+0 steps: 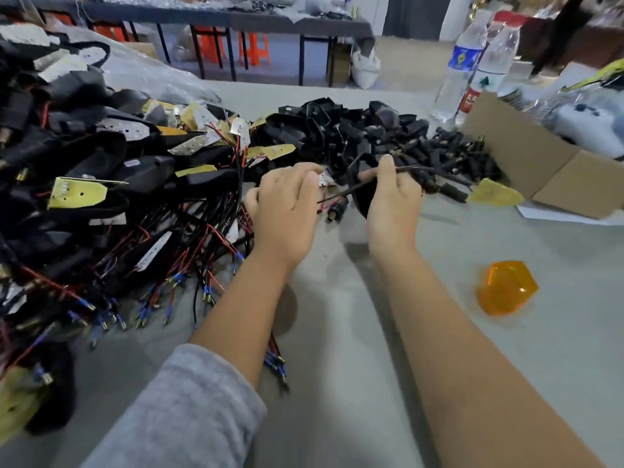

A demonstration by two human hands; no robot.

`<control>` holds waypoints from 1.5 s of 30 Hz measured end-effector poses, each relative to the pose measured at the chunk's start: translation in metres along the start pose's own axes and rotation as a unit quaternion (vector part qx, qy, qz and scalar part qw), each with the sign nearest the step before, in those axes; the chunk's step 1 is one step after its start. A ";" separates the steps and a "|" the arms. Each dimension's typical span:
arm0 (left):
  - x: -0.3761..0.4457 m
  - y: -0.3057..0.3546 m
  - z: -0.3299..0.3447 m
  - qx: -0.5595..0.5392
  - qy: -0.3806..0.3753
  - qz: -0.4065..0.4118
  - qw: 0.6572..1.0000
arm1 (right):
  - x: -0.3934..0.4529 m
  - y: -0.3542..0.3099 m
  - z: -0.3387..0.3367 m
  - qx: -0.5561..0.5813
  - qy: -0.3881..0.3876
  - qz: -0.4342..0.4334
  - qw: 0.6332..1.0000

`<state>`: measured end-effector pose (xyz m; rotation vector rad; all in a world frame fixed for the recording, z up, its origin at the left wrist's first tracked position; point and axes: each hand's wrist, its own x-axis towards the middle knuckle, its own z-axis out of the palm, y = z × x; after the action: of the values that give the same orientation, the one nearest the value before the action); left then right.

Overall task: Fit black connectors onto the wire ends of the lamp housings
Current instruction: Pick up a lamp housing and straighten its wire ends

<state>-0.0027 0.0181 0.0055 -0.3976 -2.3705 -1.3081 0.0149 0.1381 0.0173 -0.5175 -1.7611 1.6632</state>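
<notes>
My right hand (393,197) grips a black wire (415,169) that runs from a black lamp housing (363,197) hanging below the hand; a black connector (452,192) sits on the wire's far end. My left hand (285,206) hovers beside it with fingers curled near the housing's small circuit board (325,180); I cannot tell if it holds anything. A second black connector (337,209) with red wire lies between the hands. A heap of loose black connectors (449,150) lies behind.
A big pile of wired lamp housings (101,197) covers the left of the grey table (337,332). Bare black housings (337,130) are heaped at centre back. A cardboard box (540,163) and water bottles (472,62) stand at right. An orange lens (506,288) lies near my right forearm.
</notes>
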 end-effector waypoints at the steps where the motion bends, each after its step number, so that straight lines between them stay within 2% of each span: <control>1: 0.000 0.001 0.000 0.003 -0.005 0.005 1.000 | -0.004 0.005 0.000 0.008 0.011 0.005 1.000; 4: -0.003 -0.002 0.002 0.004 -0.037 -0.004 0.999 | -0.003 0.018 -0.002 0.013 0.010 0.033 0.999; 6: -0.006 -0.007 0.002 -0.050 -0.069 -0.024 0.996 | -0.001 0.021 -0.005 0.018 0.007 0.043 0.999; 11: -0.008 -0.004 0.000 -0.171 -0.104 -0.052 0.978 | 0.006 0.014 -0.012 0.065 0.102 0.047 0.992; 13: -0.007 -0.002 0.000 -0.205 -0.107 -0.074 0.970 | 0.012 0.013 -0.020 0.070 0.111 0.051 0.990; 14: -0.007 -0.002 -0.001 -0.223 -0.111 -0.082 0.965 | 0.014 0.013 -0.023 0.062 0.083 0.054 0.993; 16: -0.006 -0.001 -0.003 -0.255 -0.123 -0.087 0.955 | 0.013 0.011 -0.025 0.044 -0.021 0.061 0.997; 19: -0.007 -0.001 -0.004 -0.287 -0.142 -0.088 0.943 | 0.006 0.006 -0.021 0.006 -0.167 0.057 0.984; 22: -0.006 -0.005 -0.002 -0.262 -0.159 -0.084 0.948 | -0.001 0.005 -0.018 -0.031 -0.253 0.039 0.966; 25: -0.003 -0.009 0.000 -0.218 -0.174 -0.068 0.958 | -0.003 0.005 -0.019 -0.029 -0.295 0.033 0.955; 30: -0.001 -0.011 0.001 -0.193 -0.146 -0.052 0.969 | 0.000 0.005 -0.020 -0.027 -0.251 0.030 0.967; 35: 0.000 -0.011 0.000 -0.224 -0.060 -0.107 0.967 | 0.005 0.009 -0.021 0.019 -0.128 0.029 0.991; 37: 0.002 -0.011 -0.003 -0.238 -0.034 -0.122 0.963 | 0.007 0.011 -0.024 0.074 -0.067 0.057 0.993; 40: 0.002 -0.012 -0.004 -0.218 -0.019 -0.125 0.968 | 0.011 0.012 -0.028 0.185 -0.056 0.109 0.975; 45: 0.002 -0.014 -0.002 -0.136 -0.003 -0.090 0.987 | 0.007 0.009 -0.025 0.337 -0.123 0.175 0.917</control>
<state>-0.0100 0.0092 -0.0032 -0.2687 -2.2812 -1.7258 0.0263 0.1621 0.0093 -0.3147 -1.1573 2.5246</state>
